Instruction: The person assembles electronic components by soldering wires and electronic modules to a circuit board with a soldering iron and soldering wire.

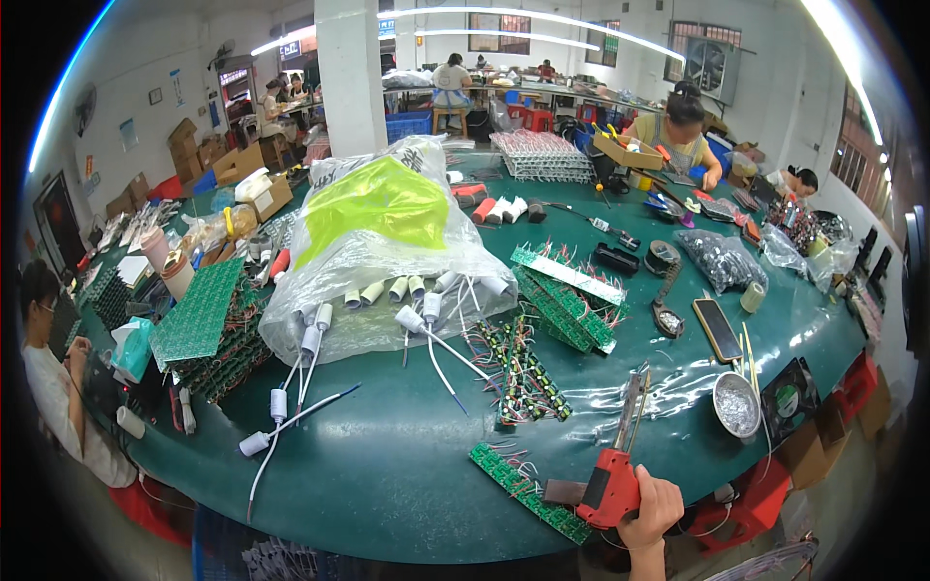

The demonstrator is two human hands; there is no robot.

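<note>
My right hand is closed around the grip of a red soldering gun near the table's front edge. Its long metal tip points away from me. A dark flat piece sticks out from the left side of the gun. Just left of it, partly under that piece, lies a green circuit board strip with thin white and red wires. Beyond it are more populated board strips in a crossed pile. White cylindrical lamp holders with cables lie to the left. My left hand is not in view.
A clear plastic bag holding lamp holders fills the table's middle. Stacked green boards stand at left and centre. At right are a phone and a bowl of metal bits. Other people sit around the table.
</note>
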